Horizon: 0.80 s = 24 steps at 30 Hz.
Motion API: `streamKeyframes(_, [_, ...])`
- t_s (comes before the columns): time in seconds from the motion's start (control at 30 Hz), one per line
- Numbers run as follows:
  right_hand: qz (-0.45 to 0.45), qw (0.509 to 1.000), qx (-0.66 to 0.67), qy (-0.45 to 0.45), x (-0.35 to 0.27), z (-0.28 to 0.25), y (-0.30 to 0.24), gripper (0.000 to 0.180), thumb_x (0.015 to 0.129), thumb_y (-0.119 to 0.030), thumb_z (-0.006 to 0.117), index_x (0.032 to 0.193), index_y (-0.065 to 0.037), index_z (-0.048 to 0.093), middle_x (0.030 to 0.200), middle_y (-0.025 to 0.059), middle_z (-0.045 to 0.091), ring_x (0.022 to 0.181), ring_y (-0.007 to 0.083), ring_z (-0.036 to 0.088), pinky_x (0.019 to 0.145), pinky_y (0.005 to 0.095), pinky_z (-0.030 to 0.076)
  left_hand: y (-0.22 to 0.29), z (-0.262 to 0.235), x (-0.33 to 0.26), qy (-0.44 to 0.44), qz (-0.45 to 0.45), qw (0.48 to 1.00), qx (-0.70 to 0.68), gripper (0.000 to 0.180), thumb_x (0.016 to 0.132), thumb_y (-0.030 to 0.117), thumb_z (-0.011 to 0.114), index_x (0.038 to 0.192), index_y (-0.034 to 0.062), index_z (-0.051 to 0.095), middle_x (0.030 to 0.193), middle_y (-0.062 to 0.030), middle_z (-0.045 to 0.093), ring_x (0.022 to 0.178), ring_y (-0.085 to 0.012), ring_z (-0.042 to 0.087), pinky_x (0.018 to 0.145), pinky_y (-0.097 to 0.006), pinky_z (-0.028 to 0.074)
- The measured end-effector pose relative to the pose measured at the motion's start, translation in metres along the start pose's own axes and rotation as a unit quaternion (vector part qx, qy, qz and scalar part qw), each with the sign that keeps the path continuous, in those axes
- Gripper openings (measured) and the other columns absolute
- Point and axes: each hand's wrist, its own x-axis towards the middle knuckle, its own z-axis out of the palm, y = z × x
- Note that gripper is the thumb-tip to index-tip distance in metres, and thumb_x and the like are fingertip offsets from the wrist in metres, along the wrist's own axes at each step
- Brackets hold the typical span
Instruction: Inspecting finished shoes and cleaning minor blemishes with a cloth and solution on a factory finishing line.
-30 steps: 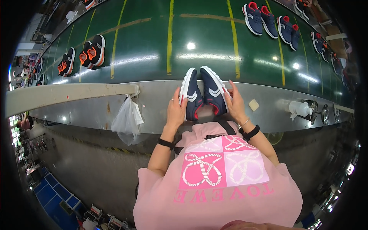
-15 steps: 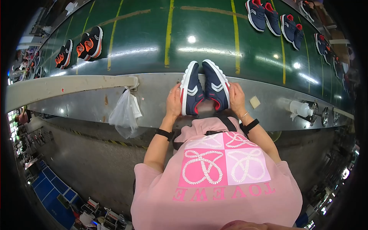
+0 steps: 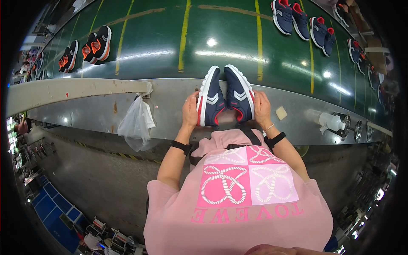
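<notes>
In the head view, the left hand [image 3: 190, 110] is gripping the left shoe [image 3: 211, 97] by its outer side near the heel; its fingers are closing around the sole edge and partly disappearing behind it. The right hand [image 3: 262, 106] is holding the right shoe [image 3: 239, 93] in the same way, its fingers bending against the outer sole. Both navy shoes are sitting side by side in front of the person, over the metal surface [image 3: 170, 102], toes pointing toward the green belt [image 3: 221, 38] and lying close together, heels standing wider apart. Whether they are resting on the surface, I cannot tell. A clear plastic bag [image 3: 135, 125] is hanging left of the left hand, while a cream block [image 3: 281, 113] is lying near the right hand. Farther right, a white bottle [image 3: 332, 122] is lying sideways. Black-and-orange shoes [image 3: 101, 43] are standing on the belt at upper left.
</notes>
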Motion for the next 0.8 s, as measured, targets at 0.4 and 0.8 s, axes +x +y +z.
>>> streamKeyframes(0.4, [0.013,0.998,0.032,-0.053,0.004,-0.006,0.012,0.038,0.103,-0.027,0.037,0.12,-0.001,0.059,0.112,0.0188,0.06,0.106,0.0354,0.057,0.096,0.0388,0.042,-0.007,0.005,0.001,-0.004,-0.025,0.998,-0.06,0.049,0.105,0.035,0.036,0.122,-0.0029,0.061,0.107,-0.01,0.063,0.098,-0.0183,0.057,0.091,-0.031,0.044])
streamKeyframes(0.8, [0.126,0.979,0.119,-0.106,0.004,-0.006,0.021,0.05,0.104,-0.042,0.035,0.13,-0.005,0.056,0.128,0.0196,0.06,0.121,0.0341,0.054,0.104,0.0373,0.038,-0.003,0.007,0.0,-0.001,-0.023,1.0,-0.015,0.047,0.106,0.034,0.037,0.122,-0.0023,0.062,0.115,-0.0141,0.064,0.105,-0.0215,0.059,0.094,-0.033,0.044])
